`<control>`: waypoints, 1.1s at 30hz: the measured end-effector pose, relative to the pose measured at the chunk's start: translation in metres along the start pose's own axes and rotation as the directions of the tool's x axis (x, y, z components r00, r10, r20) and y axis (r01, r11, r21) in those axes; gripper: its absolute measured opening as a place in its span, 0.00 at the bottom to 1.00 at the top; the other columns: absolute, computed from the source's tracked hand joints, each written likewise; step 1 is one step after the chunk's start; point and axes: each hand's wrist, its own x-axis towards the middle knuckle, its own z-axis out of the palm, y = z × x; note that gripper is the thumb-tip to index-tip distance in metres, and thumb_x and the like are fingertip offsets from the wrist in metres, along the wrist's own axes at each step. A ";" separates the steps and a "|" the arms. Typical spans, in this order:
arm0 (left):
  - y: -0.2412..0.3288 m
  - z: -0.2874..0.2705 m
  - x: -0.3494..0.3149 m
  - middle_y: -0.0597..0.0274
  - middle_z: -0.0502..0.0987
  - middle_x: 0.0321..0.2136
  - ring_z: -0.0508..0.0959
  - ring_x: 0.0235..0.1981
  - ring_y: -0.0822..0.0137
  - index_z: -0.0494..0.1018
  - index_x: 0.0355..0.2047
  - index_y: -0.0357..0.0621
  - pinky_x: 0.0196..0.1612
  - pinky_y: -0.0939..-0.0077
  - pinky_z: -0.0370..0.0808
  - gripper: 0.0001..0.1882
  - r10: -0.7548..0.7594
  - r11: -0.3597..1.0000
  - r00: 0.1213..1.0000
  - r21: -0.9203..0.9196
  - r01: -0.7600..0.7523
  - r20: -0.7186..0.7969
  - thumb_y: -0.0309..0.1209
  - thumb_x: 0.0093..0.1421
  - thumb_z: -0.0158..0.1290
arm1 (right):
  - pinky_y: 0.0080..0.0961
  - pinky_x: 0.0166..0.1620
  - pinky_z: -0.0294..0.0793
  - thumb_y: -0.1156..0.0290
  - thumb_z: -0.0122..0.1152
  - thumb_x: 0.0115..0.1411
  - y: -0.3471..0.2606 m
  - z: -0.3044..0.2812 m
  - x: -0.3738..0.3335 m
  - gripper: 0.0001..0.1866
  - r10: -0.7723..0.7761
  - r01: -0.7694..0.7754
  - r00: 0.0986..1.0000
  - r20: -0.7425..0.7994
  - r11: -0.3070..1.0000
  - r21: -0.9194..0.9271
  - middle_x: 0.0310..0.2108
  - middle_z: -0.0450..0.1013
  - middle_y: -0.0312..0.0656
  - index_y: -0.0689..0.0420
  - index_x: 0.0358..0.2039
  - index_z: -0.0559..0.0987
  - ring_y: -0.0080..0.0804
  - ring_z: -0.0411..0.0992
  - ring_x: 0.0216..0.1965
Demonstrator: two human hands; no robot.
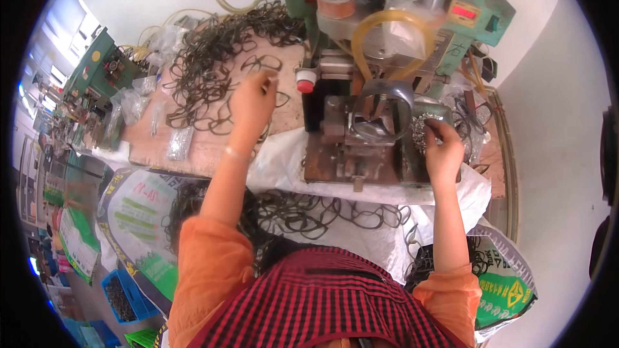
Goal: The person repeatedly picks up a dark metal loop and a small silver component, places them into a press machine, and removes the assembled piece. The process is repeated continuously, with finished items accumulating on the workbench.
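My left hand [253, 100] is over the wooden tabletop, its fingers bent together at the near edge of a pile of thin dark bands [206, 58] shaped like loops. One dark loop [263, 62] lies right by its fingertips; whether they grip it is hidden. My right hand [445, 151] pinches at a heap of small shiny metal pieces [422, 130] beside the press; anything between its fingertips is too small to make out. Between the hands stands a green press [477, 16], with a metal fixture [358, 132] on its base behind a clear round shield [385, 113].
A red push button [305, 84] sits left of the fixture. Clear plastic bags [179, 144] lie on the table. More dark loops [303, 212] rest on white sheeting at the table's front. Printed sacks [138, 212] stand below, and a blue crate [126, 296] is on the floor.
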 end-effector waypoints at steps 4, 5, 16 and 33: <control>-0.046 0.071 0.000 0.50 0.81 0.26 0.82 0.29 0.48 0.82 0.28 0.45 0.32 0.59 0.76 0.15 -0.205 0.877 0.939 0.477 0.052 0.275 0.43 0.58 0.55 | 0.29 0.43 0.75 0.75 0.62 0.58 0.001 0.012 0.001 0.09 0.053 -0.054 0.996 0.068 0.999 0.007 0.34 0.80 0.47 0.62 0.39 0.81 0.38 0.79 0.36; -0.052 0.077 -0.004 0.50 0.81 0.26 0.82 0.30 0.48 0.82 0.27 0.45 0.32 0.58 0.76 0.16 -0.244 0.868 0.935 0.487 0.094 0.255 0.44 0.58 0.55 | 0.30 0.43 0.75 0.76 0.62 0.58 0.004 0.005 -0.003 0.09 0.029 -0.029 0.999 0.036 0.999 -0.021 0.34 0.80 0.47 0.62 0.39 0.81 0.39 0.79 0.36; -0.012 -0.049 -0.105 0.59 0.79 0.33 0.76 0.28 0.73 0.74 0.33 0.39 0.30 0.83 0.72 0.05 -0.307 0.501 0.941 -0.816 0.288 0.144 0.17 0.59 0.57 | 0.27 0.47 0.74 0.81 0.65 0.54 -0.030 -0.061 -0.045 0.10 0.057 -0.066 0.997 0.053 0.981 0.183 0.37 0.80 0.45 0.60 0.38 0.84 0.36 0.78 0.40; 0.093 -0.087 -0.087 0.50 0.79 0.30 0.78 0.29 0.57 0.76 0.29 0.36 0.30 0.69 0.76 0.07 0.127 0.719 0.625 -0.363 -0.593 -0.770 0.14 0.52 0.51 | 0.16 0.43 0.70 0.83 0.63 0.56 -0.121 0.028 -0.003 0.21 0.224 -0.461 0.884 0.409 0.289 0.839 0.32 0.77 0.36 0.64 0.51 0.72 0.19 0.73 0.37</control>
